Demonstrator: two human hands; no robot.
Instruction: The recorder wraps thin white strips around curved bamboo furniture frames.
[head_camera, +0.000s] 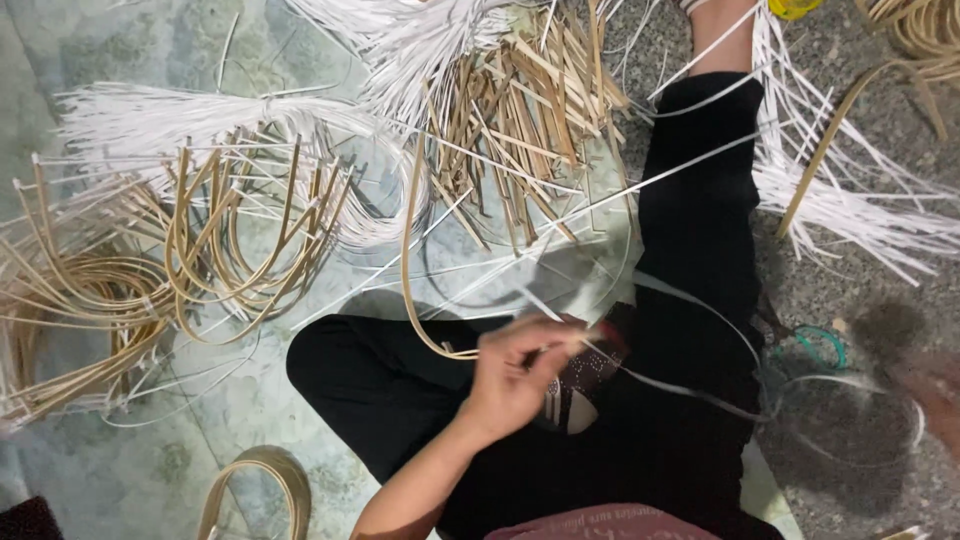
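Left hand (515, 375) fingers pinched on white strip (650, 185) | right hand (925, 385) blurred, grip unclear | cane bundle (520, 110) beyond

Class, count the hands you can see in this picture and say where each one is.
2. The left hand is at centre, pinching a thin white strip over the lap. The right hand, blurred, is at the right edge.

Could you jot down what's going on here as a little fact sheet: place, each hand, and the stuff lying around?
Place: person seated on the floor, legs in black trousers
Left hand: fingers pinch a thin white flat strip beside a curved tan cane strip
Right hand: blurred at the right edge; grip cannot be told
Left side: looped tan cane bundles, white strip bundle
Top: heap of short tan flat slats
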